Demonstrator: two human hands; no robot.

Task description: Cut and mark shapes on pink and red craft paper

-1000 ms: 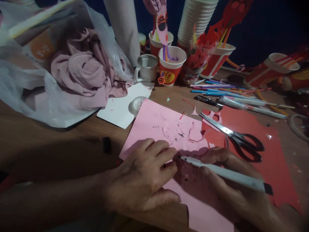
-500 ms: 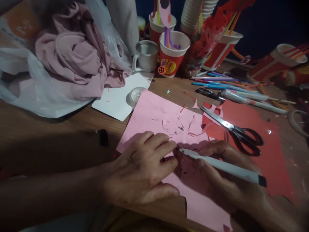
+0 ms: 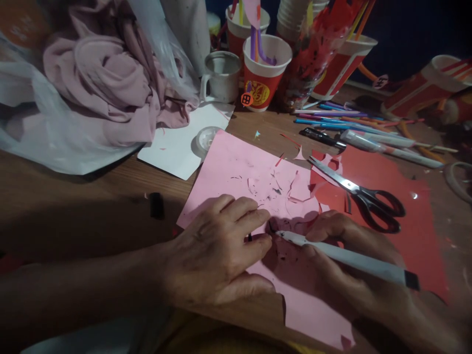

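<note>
My left hand (image 3: 224, 250) lies flat on a sheet of pink paper (image 3: 228, 162), its fingers a little apart. Between thumb and fingers, my right hand (image 3: 354, 265) grips a white marker (image 3: 354, 255) with a black end. The marker's tip meets the paper just right of my left fingertips, where a short dark line shows. Small dark marks and loose paper scraps dot the sheet. Scissors with black handles (image 3: 357, 191) rest beyond my right hand, partly over red paper (image 3: 409, 226). A black marker cap (image 3: 156, 205) lies left of the pink sheet.
Paper cups (image 3: 266, 73) and a grey mug (image 3: 221, 78) stand at the back. Coloured sticks (image 3: 339, 120) and a black pen (image 3: 322, 139) lie at the back right. A tape roll (image 3: 206, 140) sits on white card (image 3: 169, 157). Pink cloth (image 3: 110, 88) in a plastic bag fills the back left.
The marker tip has moved slightly right and down, away from my left fingertips, and a dark line now shows behind it. My left hand stays on the paper. The view has shifted slightly.
</note>
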